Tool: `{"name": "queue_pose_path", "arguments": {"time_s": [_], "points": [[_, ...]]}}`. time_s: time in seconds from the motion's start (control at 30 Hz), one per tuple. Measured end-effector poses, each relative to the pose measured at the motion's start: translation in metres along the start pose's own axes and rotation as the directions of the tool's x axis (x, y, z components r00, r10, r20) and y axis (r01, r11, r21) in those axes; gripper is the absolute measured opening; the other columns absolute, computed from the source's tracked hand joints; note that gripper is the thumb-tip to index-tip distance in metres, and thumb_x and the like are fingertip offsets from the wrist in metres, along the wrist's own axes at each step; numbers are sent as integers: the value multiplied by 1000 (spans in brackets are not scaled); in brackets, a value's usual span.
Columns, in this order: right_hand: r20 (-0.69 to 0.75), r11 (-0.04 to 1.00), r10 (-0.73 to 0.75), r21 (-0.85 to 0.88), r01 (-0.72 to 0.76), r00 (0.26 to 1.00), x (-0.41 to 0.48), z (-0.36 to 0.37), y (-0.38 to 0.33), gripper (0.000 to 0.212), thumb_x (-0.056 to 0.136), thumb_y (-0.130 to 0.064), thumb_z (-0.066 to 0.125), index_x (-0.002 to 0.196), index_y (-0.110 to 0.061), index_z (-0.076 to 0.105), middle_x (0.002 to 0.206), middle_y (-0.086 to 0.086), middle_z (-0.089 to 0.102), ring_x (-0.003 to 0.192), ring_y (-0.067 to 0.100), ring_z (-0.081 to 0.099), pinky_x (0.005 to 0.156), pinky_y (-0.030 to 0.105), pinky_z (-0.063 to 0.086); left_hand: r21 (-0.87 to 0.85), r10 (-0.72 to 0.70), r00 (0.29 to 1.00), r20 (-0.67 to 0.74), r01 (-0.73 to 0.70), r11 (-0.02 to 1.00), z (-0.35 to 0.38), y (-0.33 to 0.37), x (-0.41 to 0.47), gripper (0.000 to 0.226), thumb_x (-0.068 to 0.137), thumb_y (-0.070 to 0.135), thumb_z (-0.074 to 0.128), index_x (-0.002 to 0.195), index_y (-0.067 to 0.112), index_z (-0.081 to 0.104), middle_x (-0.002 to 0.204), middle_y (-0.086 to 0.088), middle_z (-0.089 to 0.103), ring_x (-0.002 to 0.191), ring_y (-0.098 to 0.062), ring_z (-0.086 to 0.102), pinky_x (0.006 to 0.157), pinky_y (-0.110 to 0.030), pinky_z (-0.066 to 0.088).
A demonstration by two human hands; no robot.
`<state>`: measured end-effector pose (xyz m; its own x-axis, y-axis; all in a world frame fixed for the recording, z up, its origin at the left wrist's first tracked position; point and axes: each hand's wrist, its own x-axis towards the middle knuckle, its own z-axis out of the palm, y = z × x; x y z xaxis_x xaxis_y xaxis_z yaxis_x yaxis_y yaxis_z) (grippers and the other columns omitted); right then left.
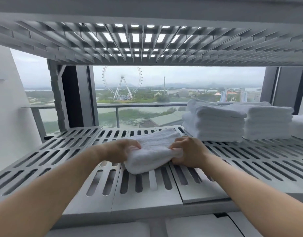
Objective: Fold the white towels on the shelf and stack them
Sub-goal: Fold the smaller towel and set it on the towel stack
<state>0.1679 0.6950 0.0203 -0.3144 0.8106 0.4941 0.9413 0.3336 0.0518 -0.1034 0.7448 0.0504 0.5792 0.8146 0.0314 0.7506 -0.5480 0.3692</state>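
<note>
A folded white towel (152,151) lies at the centre of the slatted grey shelf (62,151), its rounded fold toward 6 o'clock and its far edge toward 12. The left hand (125,149) holds it at 9 o'clock, fingers curled over the top layer. The right hand (190,151) holds it at 3 o'clock, thumb and fingers pinching the edge. Each grip is thus clamped on the towel, one at either end.

The step in hand looks like finishing the fold or lifting the bundle to carry it. To do it well, I judge, both grips should keep all layers pinched together so none slips out. The edges should be squared before the lift. The towel should then travel level toward 2 o'clock, where a stack of folded towels (215,124) stands, with a second stack (268,122) just beside it, further right. Setting it down with the fold facing front, as those lie, would keep the pile even. The soft terry will likely sag between the hands if held loosely.

The fingertips under the towel are hidden, so I cannot tell how many layers each grip catches. A third white pile (301,125) at 3 o'clock is cut off by the frame edge. White shapes on the level below, at 6 o'clock, are too partial to name.
</note>
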Motion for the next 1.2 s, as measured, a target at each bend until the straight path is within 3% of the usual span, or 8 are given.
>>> {"name": "queue_pose_path", "arguments": {"time_s": [0.13, 0.3, 0.43, 0.57, 0.73, 0.87, 0.97, 1.2], "points": [[21, 989, -96, 116, 93, 995, 2, -9, -15, 32, 67, -51, 70, 93, -31, 70, 100, -12, 67, 95, 12, 60, 81, 28, 47, -220, 87, 989, 119, -59, 974, -5, 18, -1, 51, 89, 15, 47, 139, 15, 40, 145, -2, 37, 133, -14, 32, 106, -18, 29], [100, 991, -70, 121, 58, 992, 9, -16, -11, 32, 79, -51, 65, 104, -31, 69, 115, -11, 65, 109, 11, 59, 91, 31, 46, 290, 100, 994, -40, -84, 953, 20, 13, 1, 79, 79, 70, 51, 146, 38, 23, 155, 10, 20, 142, -12, 15, 118, -37, 13], [210, 994, -91, -36, 100, 974, 1, -14, -1, 46, 96, -39, 42, 140, -27, 41, 146, -8, 41, 135, 10, 38, 109, 31, 34, 385, 139, 988, -60, -106, 917, 36, 5, -4, 87, 78, 72, 48, 147, 43, 5, 159, 7, 3, 145, -15, -3, 118, -46, 7], [291, 995, -81, -35, 96, 953, -13, -2, -3, 58, 97, -41, 35, 149, -21, 19, 156, -2, 19, 144, 11, 15, 117, 24, 12, 432, 118, 993, 12, -111, 895, 37, 1, -5, 85, 81, 72, 42, 146, 45, -5, 159, 7, -6, 145, -18, -11, 117, -51, 7], [326, 999, -6, -45, 22, 945, -12, -2, -9, 78, 82, -51, 49, 148, -24, 18, 156, -3, 21, 143, 12, 20, 116, 25, 15, 452, 136, 991, 12, -127, 883, 32, 4, -1, 90, 79, 62, 56, 148, 41, 3, 158, 6, 8, 145, -17, 3, 117, -47, 17], [256, 993, 94, -99, -70, 962, -7, -3, -25, 49, 77, -30, 51, 124, -21, 45, 122, 3, 58, 113, 24, 55, 92, 36, 47, 460, 199, 980, -10, -172, 871, 28, 10, -2, 85, 76, 39, 61, 147, 32, 15, 146, 4, 34, 133, -17, 32, 110, -38, 33], [133, 976, 174, -153, -153, 976, -8, -2, -36, 35, 71, -27, 49, 106, -22, 47, 103, 1, 64, 95, 26, 61, 72, 30, 45, 534, 245, 959, -142, -134, 835, 27, 18, -3, 70, 74, 26, 57, 139, 29, 31, 134, 3, 48, 117, -21, 51, 92, -39, 47], [122, 979, 166, -140, -148, 979, 10, 16, -61, 60, 75, -28, 63, 130, -23, 38, 125, -1, 56, 108, 24, 56, 84, 36, 46, 578, 378, 872, -310, -142, 803, 29, 16, -5, 51, 79, 27, 53, 128, 31, 43, 121, 9, 57, 102, -20, 60, 82, -35, 51]]}}
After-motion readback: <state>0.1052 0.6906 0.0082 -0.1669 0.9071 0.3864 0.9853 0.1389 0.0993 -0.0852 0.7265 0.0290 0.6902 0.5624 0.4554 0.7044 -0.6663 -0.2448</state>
